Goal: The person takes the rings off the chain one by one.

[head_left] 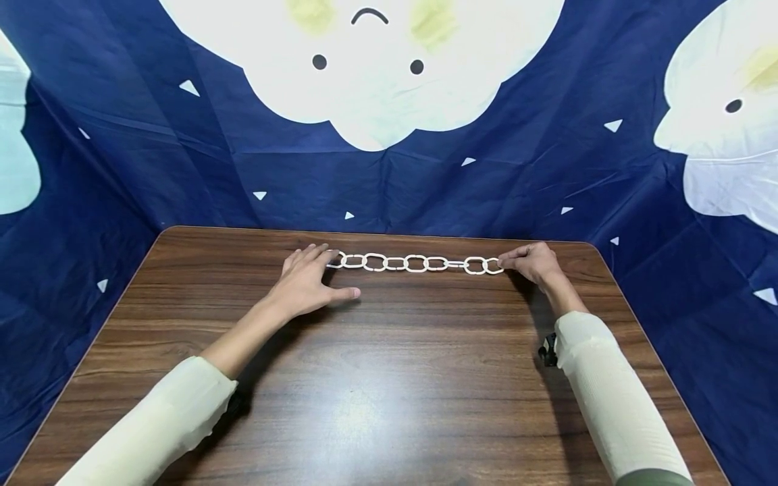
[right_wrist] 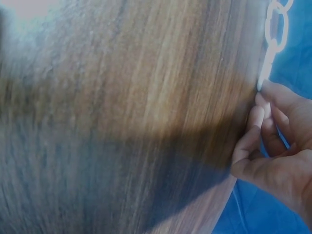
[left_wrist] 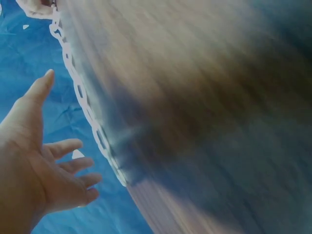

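Observation:
A white chain of oval links (head_left: 416,263) lies stretched in a nearly straight line along the far part of the table. At its right end, my right hand (head_left: 533,262) pinches the last link between thumb and fingers; the right wrist view shows this hand (right_wrist: 278,141) at the chain's end (right_wrist: 277,29). Over the left end is my left hand (head_left: 306,280), its fingers extended and thumb spread wide, overlapping the end link in the head view. In the left wrist view this hand (left_wrist: 39,156) appears apart from the chain (left_wrist: 80,92), with nothing in its fingers.
The brown wood-grain table (head_left: 389,358) has rounded far corners, and its back edge runs just behind the chain. A blue cloth backdrop (head_left: 200,169) with white clouds and small triangles hangs close behind and at both sides.

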{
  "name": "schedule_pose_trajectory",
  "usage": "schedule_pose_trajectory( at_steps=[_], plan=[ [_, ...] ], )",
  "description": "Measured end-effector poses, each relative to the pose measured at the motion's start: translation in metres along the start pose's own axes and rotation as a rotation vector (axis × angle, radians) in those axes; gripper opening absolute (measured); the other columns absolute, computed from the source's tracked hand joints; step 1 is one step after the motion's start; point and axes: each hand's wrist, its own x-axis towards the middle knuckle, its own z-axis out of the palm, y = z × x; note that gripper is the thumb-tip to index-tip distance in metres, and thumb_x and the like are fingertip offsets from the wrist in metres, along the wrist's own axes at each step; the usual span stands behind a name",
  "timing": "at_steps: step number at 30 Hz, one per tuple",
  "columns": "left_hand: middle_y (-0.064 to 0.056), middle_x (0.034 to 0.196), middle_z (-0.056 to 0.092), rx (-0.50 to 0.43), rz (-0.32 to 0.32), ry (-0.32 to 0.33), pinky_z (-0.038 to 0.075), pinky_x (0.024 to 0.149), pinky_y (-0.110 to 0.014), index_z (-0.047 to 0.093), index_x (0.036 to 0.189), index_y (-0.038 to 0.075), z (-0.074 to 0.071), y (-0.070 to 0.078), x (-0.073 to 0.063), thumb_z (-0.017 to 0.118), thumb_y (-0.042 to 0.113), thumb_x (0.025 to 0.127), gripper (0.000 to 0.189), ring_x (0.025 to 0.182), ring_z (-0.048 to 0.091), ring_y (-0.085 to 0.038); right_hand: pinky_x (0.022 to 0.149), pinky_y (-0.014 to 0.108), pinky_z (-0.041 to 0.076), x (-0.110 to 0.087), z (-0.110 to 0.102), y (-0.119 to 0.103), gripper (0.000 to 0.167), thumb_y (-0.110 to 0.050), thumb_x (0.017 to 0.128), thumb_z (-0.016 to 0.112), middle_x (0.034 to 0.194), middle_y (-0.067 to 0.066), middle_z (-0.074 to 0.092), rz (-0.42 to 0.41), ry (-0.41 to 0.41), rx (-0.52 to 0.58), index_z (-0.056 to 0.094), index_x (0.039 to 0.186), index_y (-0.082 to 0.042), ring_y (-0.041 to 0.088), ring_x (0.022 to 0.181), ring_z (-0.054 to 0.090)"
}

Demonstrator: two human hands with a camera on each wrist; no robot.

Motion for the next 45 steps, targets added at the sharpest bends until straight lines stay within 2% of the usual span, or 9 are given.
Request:
schedule_pose_trajectory(
  at_steps=[8,15,29,37,40,45],
  plan=[
    [-0.026,0.181,0.037,-0.007,0.012,-0.013,0.011,0.141,-0.069,0.050,0.168,0.004,0.004,0.013,0.007,0.084,0.072,0.089,0.110,0.173,0.025,-0.048,0.140,0.056,0.027,0.003,0.000,0.000,0.029,-0.025,0.101,0.085,0.150,0.023,0.072,0.030,0.019,-0.001,0.086,0.123,-0.006,0.042,0.162,0.045],
    [-0.026,0.180,0.039,-0.003,0.019,-0.004,0.012,0.143,-0.066,0.052,0.166,0.003,0.006,0.024,0.012,0.086,0.070,0.088,0.109,0.172,0.028,-0.048,0.140,0.056,0.028,0.003,0.002,-0.001,0.028,-0.025,0.101,0.084,0.152,0.022,0.071,0.026,0.018,-0.004,0.086,0.123,-0.007,0.041,0.162,0.047],
    [-0.021,0.179,0.044,-0.052,0.050,-0.028,0.011,0.145,-0.059,0.054,0.166,0.005,0.023,0.054,0.028,0.086,0.071,0.087,0.107,0.174,0.028,-0.043,0.141,0.057,0.025,0.003,0.003,0.001,0.029,-0.026,0.101,0.085,0.148,0.021,0.073,0.044,0.005,0.021,0.086,0.124,-0.007,0.041,0.163,0.045],
    [-0.019,0.177,0.047,-0.058,0.050,-0.033,0.012,0.143,-0.065,0.055,0.164,0.007,0.036,0.073,0.035,0.084,0.066,0.093,0.097,0.173,0.029,-0.044,0.142,0.059,0.021,0.002,0.002,0.004,0.031,-0.026,0.101,0.085,0.150,0.022,0.072,0.045,-0.001,0.036,0.086,0.124,-0.006,0.043,0.165,0.041],
    [-0.018,0.174,0.052,-0.082,0.058,-0.019,0.014,0.140,-0.069,0.061,0.160,0.009,0.044,0.073,0.042,0.085,0.064,0.093,0.090,0.171,0.032,-0.046,0.141,0.058,0.025,0.001,0.002,0.005,0.030,-0.026,0.101,0.086,0.146,0.021,0.074,0.034,0.001,0.039,0.086,0.123,-0.006,0.043,0.163,0.044],
    [-0.015,0.167,0.060,-0.167,0.089,0.045,0.017,0.139,-0.069,0.068,0.152,0.012,0.070,0.056,0.064,0.089,0.067,0.087,0.087,0.168,0.039,-0.042,0.138,0.057,0.030,0.002,0.000,0.006,0.028,-0.027,0.101,0.087,0.135,0.015,0.081,0.015,-0.006,0.047,0.087,0.120,-0.007,0.043,0.159,0.049]
  ],
)
